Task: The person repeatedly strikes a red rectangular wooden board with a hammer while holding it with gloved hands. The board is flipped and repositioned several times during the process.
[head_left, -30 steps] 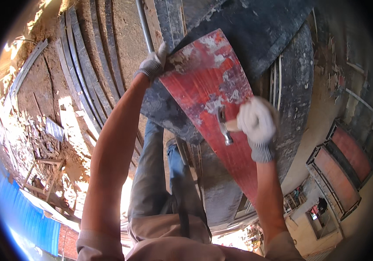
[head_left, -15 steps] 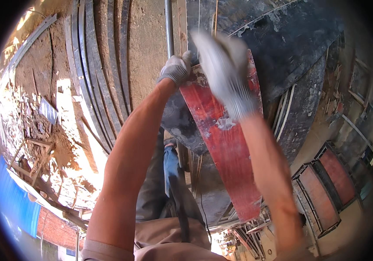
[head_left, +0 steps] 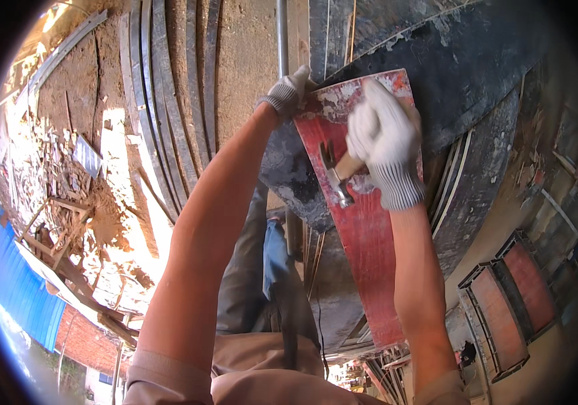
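A long red board point(head_left: 363, 250), its paint scuffed pale at the far end, slants from its far end toward my body. My gloved left hand point(head_left: 287, 93) is closed at the board's far left corner; its fingertips are partly hidden. Over the far part of the board, my gloved right hand point(head_left: 387, 128) is wrapped round a claw hammer point(head_left: 337, 177) with a wooden handle. The metal head points down and left, near the board's left edge. Dark, stained sheets point(head_left: 461, 74) lie around and under the board.
Several long dark strips point(head_left: 167, 88) lie on the brown ground at the left, beside a metal pipe point(head_left: 282, 40). Scrap wood point(head_left: 59, 223) is heaped farther left. Red panels in black frames point(head_left: 498, 310) stand at the lower right.
My right hand, blurred before, has swung back toward me and right, and the hammer now shows. My left hand keeps to the same board corner.
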